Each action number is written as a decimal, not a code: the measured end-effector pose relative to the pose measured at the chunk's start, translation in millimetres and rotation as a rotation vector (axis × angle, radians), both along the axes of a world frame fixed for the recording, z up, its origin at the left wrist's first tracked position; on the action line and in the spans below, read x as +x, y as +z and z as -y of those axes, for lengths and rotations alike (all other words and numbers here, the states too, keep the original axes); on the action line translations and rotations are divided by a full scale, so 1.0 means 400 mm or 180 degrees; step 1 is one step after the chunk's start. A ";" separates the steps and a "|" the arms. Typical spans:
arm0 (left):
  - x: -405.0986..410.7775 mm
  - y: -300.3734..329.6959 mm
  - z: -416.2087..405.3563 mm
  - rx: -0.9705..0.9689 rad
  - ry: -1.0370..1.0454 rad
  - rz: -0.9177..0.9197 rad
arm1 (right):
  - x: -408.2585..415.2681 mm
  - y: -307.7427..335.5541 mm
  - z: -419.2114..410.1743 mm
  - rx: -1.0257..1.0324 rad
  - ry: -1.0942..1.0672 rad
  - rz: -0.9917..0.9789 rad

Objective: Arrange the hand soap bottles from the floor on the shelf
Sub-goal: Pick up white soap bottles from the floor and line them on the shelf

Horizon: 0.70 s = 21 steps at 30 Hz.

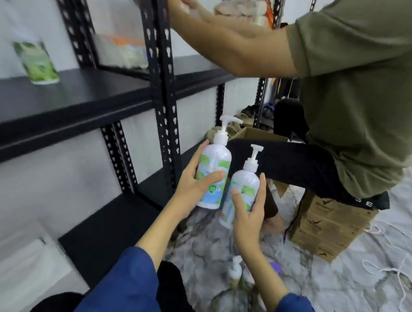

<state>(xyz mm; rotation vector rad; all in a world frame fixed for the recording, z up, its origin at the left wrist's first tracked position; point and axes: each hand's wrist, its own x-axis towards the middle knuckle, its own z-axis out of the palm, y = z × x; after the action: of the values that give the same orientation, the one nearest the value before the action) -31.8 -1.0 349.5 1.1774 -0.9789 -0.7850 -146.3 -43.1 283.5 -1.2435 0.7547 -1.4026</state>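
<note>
Both hands are wrapped around pump bottles: your left hand curls around the taller soap bottle, your right hand around the second bottle, both upright above the floor, beside the black shelf. Lift them one at a time onto the board where a green-labelled bottle stands, keeping pumps upright and clear of the other person's arm. More bottles wait below.

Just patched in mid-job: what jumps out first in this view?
Two white pump soap bottles held up in the centre: the left hand grips one bottle, the right hand grips the other bottle. Left of them stands a black metal shelf with a green-labelled bottle on it. At right, another person sits on a cardboard box, reaching toward the rack.
</note>
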 end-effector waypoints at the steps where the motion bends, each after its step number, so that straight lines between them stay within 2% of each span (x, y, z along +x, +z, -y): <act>1: 0.014 0.029 -0.016 -0.0089 0.0105 0.0084 | 0.018 0.027 -0.002 -0.0081 0.0056 0.0052; 4: 0.053 0.106 -0.069 -0.0329 0.0516 0.0399 | 0.074 0.105 -0.015 -0.0305 0.0205 0.0123; 10: 0.132 0.239 -0.193 -0.0841 0.1574 0.0678 | 0.206 0.259 -0.070 -0.0628 0.0590 0.0345; 18: 0.266 0.368 -0.372 -0.0843 0.3002 0.1172 | 0.408 0.440 -0.185 -0.1041 0.1405 0.0583; 21: 0.324 0.400 -0.441 -0.0893 0.3400 0.1165 | 0.502 0.491 -0.233 -0.1161 0.1604 0.0557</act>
<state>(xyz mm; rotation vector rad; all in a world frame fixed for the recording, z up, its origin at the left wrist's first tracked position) 97.7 175.3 509.5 1.3835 -0.5700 0.4138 54.5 49.9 479.8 -1.4408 0.0465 -1.2312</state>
